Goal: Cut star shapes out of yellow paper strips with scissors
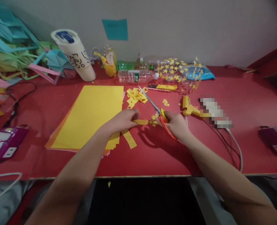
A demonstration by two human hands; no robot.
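My left hand [126, 120] pinches the left end of a short yellow paper strip [142, 122] just above the table. In my right hand [175, 123] are scissors [163, 118] with red and yellow handles, their blades pointing up and to the left. Small yellow paper stars [153, 119] cluster by the scissor handles, at the strip's right end; whether my right fingers touch them is hidden. Another yellow strip [130, 139] with star outlines lies below my left hand. Beyond the hands sits a heap of yellow paper scraps [136, 96], with a few loose stars [165, 102] to its right.
Stacked yellow paper sheets [96, 112] lie at left. A yellow cutter knife [163, 87], a plastic bottle [138, 76] and a star-covered clear bottle [175, 70] stand or lie behind. A glue gun [190, 107] is right; a white tumbler [76, 56] leans at back left.
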